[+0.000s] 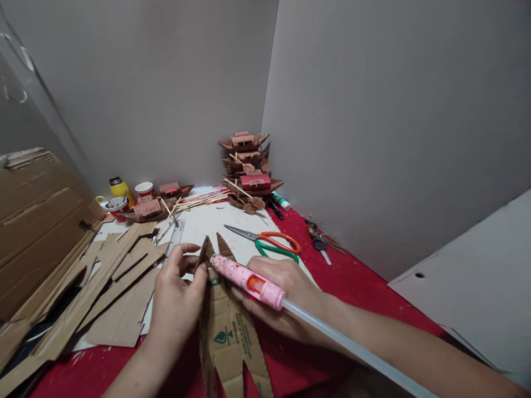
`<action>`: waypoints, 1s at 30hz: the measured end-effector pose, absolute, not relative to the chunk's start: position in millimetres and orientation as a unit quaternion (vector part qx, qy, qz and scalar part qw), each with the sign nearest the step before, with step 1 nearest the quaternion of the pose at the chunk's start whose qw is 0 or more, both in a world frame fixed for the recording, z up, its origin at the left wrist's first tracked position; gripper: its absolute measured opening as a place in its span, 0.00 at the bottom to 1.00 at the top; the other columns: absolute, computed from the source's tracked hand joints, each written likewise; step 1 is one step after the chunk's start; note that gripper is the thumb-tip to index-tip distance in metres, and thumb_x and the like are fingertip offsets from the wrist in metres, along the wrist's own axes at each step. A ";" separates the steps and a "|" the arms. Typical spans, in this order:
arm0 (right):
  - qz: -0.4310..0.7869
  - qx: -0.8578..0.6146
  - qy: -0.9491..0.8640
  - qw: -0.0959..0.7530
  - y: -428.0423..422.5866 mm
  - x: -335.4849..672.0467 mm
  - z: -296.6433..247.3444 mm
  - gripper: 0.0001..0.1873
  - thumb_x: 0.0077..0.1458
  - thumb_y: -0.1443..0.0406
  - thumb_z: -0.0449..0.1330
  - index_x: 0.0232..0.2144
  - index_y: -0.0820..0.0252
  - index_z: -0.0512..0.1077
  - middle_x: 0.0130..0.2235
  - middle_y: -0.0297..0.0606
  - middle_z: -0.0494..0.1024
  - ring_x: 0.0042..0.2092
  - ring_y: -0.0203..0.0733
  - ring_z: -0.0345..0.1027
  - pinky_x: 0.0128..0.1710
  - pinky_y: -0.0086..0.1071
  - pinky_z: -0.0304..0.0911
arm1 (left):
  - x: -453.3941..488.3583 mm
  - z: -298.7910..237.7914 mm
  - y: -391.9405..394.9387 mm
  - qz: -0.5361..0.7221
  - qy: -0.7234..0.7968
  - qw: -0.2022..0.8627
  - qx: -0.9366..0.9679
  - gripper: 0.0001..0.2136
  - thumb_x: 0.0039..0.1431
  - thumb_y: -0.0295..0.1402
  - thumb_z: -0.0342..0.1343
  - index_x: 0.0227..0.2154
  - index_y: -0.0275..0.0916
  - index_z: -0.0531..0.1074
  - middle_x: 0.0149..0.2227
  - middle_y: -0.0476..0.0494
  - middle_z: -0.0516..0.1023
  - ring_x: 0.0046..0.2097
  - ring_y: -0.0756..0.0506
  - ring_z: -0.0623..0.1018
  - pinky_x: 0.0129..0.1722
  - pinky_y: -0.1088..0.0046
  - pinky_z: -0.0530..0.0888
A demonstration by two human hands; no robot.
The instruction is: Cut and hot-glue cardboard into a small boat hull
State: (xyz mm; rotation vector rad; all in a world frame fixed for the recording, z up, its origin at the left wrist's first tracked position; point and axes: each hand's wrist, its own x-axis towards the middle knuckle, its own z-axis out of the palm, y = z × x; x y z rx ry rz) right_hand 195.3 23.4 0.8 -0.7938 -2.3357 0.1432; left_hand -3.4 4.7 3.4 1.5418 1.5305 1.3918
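Over red tabletop, left hand pinching creased, pointed cardboard, right hand gripping tubular glue gun

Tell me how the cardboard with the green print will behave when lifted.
The cardboard is probably light for its size, being thin sheet. It should stay fairly stiff, though the faint creases across it may let it bend. Its narrow tips look easiest to fold; the left hand holds one angled up.
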 end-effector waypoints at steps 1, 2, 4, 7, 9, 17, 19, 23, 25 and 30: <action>0.060 -0.304 -0.893 0.327 23.0 195.7 0.9 0.10 0.60 0.61 0.55 0.29 0.59 0.63 0.27 0.34 0.68 0.26 0.35 0.59 0.27 0.30 0.53 | -3.8 3.2 4.8 0.520 0.569 0.276 0.574 0.10 0.56 0.33 0.56 0.42 0.42 0.66 0.31 0.49 0.78 0.33 0.47 0.77 0.30 0.75 0.71; 0.066 -0.304 -0.892 0.328 22.7 196.1 1.4 0.10 0.59 0.61 0.55 0.29 0.59 0.62 0.27 0.34 0.68 0.26 0.35 0.59 0.27 0.30 0.53 | -4.1 3.0 4.8 0.521 0.569 0.275 0.574 0.10 0.56 0.33 0.56 0.42 0.42 0.66 0.31 0.49 0.78 0.33 0.47 0.77 0.30 0.75 0.71; 0.074 -0.308 -0.887 0.335 22.7 196.8 2.8 0.09 0.59 0.61 0.55 0.29 0.59 0.63 0.27 0.34 0.68 0.26 0.35 0.59 0.27 0.30 0.54 | -4.5 2.7 4.5 0.522 0.568 0.277 0.572 0.10 0.56 0.33 0.55 0.42 0.42 0.66 0.31 0.49 0.78 0.33 0.47 0.77 0.30 0.75 0.70; 0.077 -0.320 -0.878 0.347 23.5 197.0 3.9 0.10 0.60 0.61 0.55 0.29 0.59 0.63 0.27 0.34 0.68 0.26 0.36 0.59 0.28 0.31 0.54 | -4.6 2.8 3.7 0.524 0.566 0.283 0.570 0.11 0.56 0.33 0.55 0.42 0.42 0.66 0.31 0.49 0.77 0.33 0.47 0.77 0.29 0.75 0.70; 0.079 -0.320 -0.880 0.341 23.4 197.1 3.7 0.10 0.59 0.61 0.55 0.28 0.59 0.63 0.27 0.35 0.68 0.26 0.36 0.59 0.27 0.31 0.54 | -4.3 3.8 3.3 0.524 0.566 0.284 0.570 0.11 0.56 0.33 0.55 0.42 0.42 0.66 0.30 0.49 0.77 0.33 0.47 0.77 0.30 0.75 0.70; 0.104 -0.324 -0.869 0.361 19.7 202.3 7.5 0.09 0.61 0.61 0.55 0.30 0.58 0.63 0.28 0.37 0.70 0.29 0.37 0.64 0.29 0.30 0.57 | -5.7 6.6 5.1 0.520 0.574 0.275 0.569 0.09 0.56 0.32 0.55 0.41 0.42 0.67 0.29 0.50 0.75 0.31 0.48 0.75 0.29 0.75 0.69; 0.099 -0.328 -0.859 0.380 20.5 202.5 7.9 0.11 0.61 0.61 0.55 0.27 0.58 0.61 0.27 0.35 0.69 0.27 0.36 0.61 0.28 0.30 0.56 | -6.5 5.0 5.4 0.521 0.569 0.268 0.577 0.08 0.56 0.32 0.55 0.39 0.42 0.67 0.31 0.50 0.75 0.32 0.48 0.75 0.30 0.76 0.70; 0.099 -0.332 -0.853 0.389 22.3 200.7 6.5 0.13 0.60 0.61 0.56 0.26 0.57 0.59 0.26 0.33 0.67 0.26 0.35 0.59 0.27 0.31 0.55 | -7.6 1.2 5.9 0.523 0.552 0.255 0.597 0.05 0.57 0.31 0.54 0.37 0.42 0.68 0.33 0.50 0.74 0.33 0.49 0.74 0.33 0.76 0.70; 0.100 -0.328 -0.854 0.391 22.9 200.0 5.8 0.13 0.60 0.62 0.57 0.26 0.57 0.59 0.26 0.33 0.67 0.26 0.35 0.59 0.27 0.30 0.55 | -7.7 0.2 6.0 0.522 0.549 0.255 0.602 0.05 0.57 0.31 0.54 0.37 0.42 0.68 0.33 0.50 0.74 0.33 0.49 0.75 0.33 0.75 0.70; 0.095 -0.330 -0.859 0.380 24.9 199.8 4.9 0.12 0.60 0.62 0.57 0.27 0.58 0.61 0.27 0.34 0.68 0.27 0.36 0.60 0.29 0.31 0.56 | -6.5 0.5 5.7 0.523 0.545 0.269 0.598 0.06 0.56 0.31 0.54 0.37 0.41 0.69 0.32 0.50 0.74 0.33 0.48 0.75 0.32 0.75 0.70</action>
